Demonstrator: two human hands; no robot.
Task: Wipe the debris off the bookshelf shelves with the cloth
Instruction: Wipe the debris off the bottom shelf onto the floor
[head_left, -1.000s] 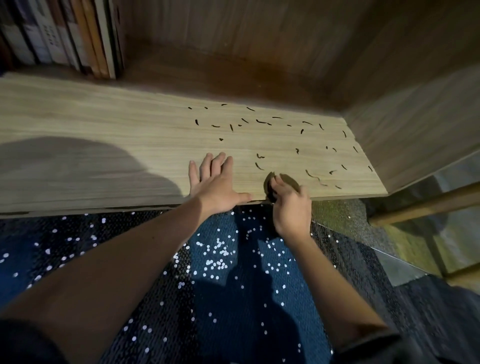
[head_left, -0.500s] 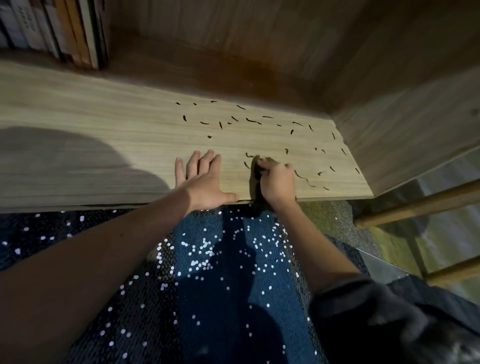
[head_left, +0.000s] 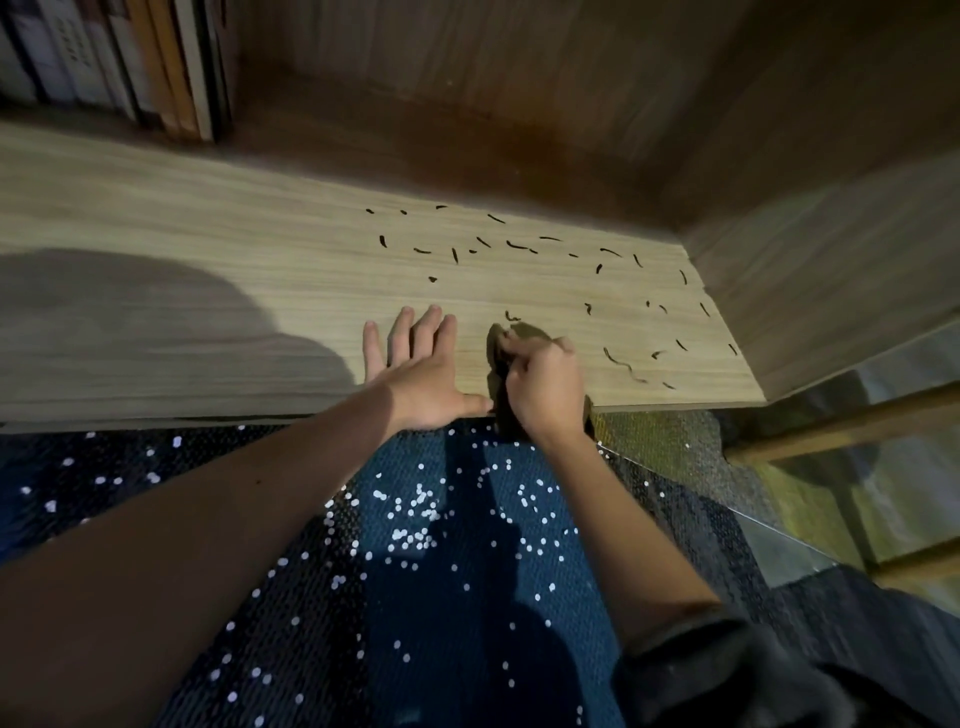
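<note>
Wooden shelf (head_left: 208, 291) holds dark debris (head_left: 519, 244); right grip (head_left: 545, 388) clutches cloth (head_left: 527, 332), left grip (head_left: 423, 378) lies flat.

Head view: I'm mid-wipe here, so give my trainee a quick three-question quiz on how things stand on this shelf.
1. True or false: the left hand lies flat, fingers straight, on the light wooden shelf board.
2. Pick one: the small dark olive cloth is A) gripped under the right hand at the board's front edge; B) draped over the left hand; C) spread out at the board's far left end.
3. Short answer: are the dark curled debris strands cleared off the board?

Key: 1 true. 2 A. 3 no, many strands lie scattered beyond and to the right of the cloth.
</note>
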